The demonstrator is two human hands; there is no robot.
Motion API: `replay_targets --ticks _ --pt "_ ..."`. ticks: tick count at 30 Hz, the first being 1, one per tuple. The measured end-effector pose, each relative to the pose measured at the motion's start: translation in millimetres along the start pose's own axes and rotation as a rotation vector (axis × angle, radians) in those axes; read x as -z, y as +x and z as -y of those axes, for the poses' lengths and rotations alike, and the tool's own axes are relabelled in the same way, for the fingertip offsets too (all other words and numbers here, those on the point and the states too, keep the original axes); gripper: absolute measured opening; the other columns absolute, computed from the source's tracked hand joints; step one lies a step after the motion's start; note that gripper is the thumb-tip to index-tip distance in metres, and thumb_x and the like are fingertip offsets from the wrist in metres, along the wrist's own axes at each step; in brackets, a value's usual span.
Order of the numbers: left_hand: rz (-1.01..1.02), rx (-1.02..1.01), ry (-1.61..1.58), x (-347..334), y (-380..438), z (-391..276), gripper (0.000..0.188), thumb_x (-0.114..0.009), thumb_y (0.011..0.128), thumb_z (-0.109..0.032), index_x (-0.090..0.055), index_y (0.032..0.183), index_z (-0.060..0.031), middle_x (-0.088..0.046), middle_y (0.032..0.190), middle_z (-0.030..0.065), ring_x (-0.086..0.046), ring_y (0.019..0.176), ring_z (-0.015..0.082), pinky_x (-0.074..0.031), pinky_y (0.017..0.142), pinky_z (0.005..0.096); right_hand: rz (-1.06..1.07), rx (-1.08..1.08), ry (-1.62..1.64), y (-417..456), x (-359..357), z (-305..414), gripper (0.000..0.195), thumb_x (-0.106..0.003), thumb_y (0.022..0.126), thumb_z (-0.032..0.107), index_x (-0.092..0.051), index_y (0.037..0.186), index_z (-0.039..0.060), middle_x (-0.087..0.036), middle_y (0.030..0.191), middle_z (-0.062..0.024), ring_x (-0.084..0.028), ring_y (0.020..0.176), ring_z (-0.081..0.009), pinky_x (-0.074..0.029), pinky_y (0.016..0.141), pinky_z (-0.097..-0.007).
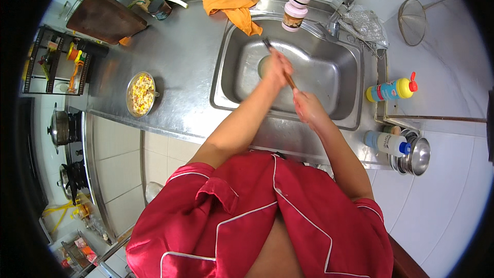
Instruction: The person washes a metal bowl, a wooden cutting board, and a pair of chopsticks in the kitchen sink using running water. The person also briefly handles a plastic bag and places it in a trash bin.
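Both hands are over the stainless steel sink (316, 81). My left hand (277, 67) is closed around a slender brown utensil (289, 80), likely chopsticks, whose dark end sticks out beyond the fingers toward the back of the basin. Nearer the front rim, my right hand (306, 104) grips the utensil's lower end. Motion blurs the left hand. Beneath it, partly hidden, a round greenish drain or dish shows in the basin; which one I cannot tell. The faucet with a pink filter head (294, 15) hangs above the back of the sink.
An orange cloth (233, 9) drapes over the sink's back left edge. On the steel counter (181, 65) stands a bowl of mixed food (142, 94) with a spoon. A yellow bottle (391, 89), a white bottle (386, 143) and stacked metal bowls (418, 156) are at the right.
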State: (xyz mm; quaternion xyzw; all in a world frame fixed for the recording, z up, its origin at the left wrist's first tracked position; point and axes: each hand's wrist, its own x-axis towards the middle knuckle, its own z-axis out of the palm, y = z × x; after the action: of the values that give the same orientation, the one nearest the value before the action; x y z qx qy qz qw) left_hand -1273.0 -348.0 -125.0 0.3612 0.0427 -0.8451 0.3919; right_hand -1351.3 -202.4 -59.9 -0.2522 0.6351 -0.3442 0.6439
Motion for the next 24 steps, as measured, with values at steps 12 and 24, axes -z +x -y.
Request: replay_targets --ticks 12,24 --pt "-0.022 -0.049 0.129 -24 -26 36 0.038 -0.033 0.094 -0.046 -0.039 0.073 -0.0151 -0.036 0.054 -0.0039 -0.029 0.041 0.0092 -0.025 0.034 0.0218 -0.025 0.068 0.218 -1 6 -6 0.037 -0.043 0.093 0.038 -0.050 0.078 0.0047 -0.033 0.048 0.0034 -0.025 0.038 -0.0074 -0.020 0.036 -0.0250" --pt "0.061 -0.102 -0.046 10 23 -6 0.025 -0.034 0.096 -0.028 -0.041 0.080 -0.0103 -0.041 0.060 0.0006 -0.033 0.044 0.0100 -0.031 0.037 0.0240 0.060 -0.142 0.487 -32 26 -21 0.036 -0.040 0.094 0.036 -0.051 0.082 0.0047 -0.030 0.047 0.0046 -0.025 0.037 -0.0077 -0.022 0.037 -0.0240"
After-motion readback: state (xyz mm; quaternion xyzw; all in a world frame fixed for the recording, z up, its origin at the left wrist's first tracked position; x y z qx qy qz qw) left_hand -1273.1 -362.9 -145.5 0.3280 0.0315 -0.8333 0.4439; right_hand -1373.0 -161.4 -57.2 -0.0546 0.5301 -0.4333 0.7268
